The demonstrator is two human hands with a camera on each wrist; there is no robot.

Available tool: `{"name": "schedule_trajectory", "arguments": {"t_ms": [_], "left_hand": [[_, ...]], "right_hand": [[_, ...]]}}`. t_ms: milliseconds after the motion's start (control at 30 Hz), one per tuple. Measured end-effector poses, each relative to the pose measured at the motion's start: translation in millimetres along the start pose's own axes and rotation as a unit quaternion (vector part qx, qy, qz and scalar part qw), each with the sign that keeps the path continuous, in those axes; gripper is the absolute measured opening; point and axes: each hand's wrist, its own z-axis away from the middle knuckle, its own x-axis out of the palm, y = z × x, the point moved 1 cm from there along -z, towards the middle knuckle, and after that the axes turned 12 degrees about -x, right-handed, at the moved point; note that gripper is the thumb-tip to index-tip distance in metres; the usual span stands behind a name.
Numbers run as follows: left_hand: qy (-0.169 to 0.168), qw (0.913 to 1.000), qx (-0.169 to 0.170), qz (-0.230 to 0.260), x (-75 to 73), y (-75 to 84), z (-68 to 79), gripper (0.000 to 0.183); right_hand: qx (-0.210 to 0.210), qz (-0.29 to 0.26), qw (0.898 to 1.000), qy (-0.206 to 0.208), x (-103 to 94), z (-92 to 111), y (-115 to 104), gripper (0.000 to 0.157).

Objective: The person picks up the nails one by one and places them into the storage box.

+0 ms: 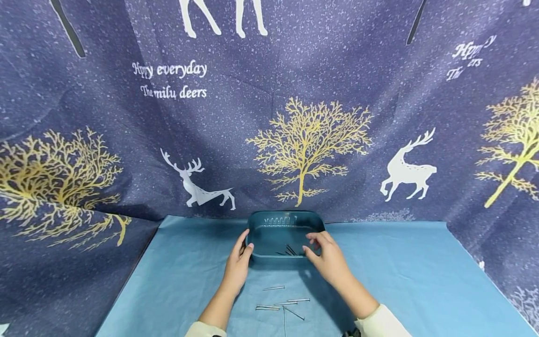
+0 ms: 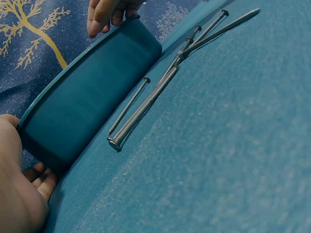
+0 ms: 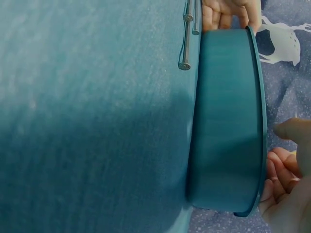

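A dark teal plastic box (image 1: 286, 257) stands at the back of the blue-covered table. At its left end my left hand (image 1: 238, 262) holds it, thumb at the rim and fingers along the outside. Over its right end is my right hand (image 1: 330, 257), fingers loosely bent, thumb apart from them, nothing visible between them. Inside the box, near its front wall, lie several dark nails (image 1: 290, 250). In front, several silver nails (image 1: 274, 288) are scattered on the cloth; the left wrist view shows flat-headed nails (image 2: 141, 109) lying close to the box.
Blue cloth (image 1: 181, 276) covers the table, with its back edge just behind the box. A dark blue curtain (image 1: 236, 117) printed with white deer and yellow trees hangs behind it and along both sides.
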Motion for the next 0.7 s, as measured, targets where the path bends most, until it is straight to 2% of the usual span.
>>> {"name": "schedule_trajectory", "arguments": {"t_ms": [700], "left_hand": [[0.000,1.0000,0.007,0.001,0.5,1.3,-0.1,0.051]], "right_hand": [[0.001,-0.005,1.000,0.006,1.4,2.8,-4.7,0.024]]}}
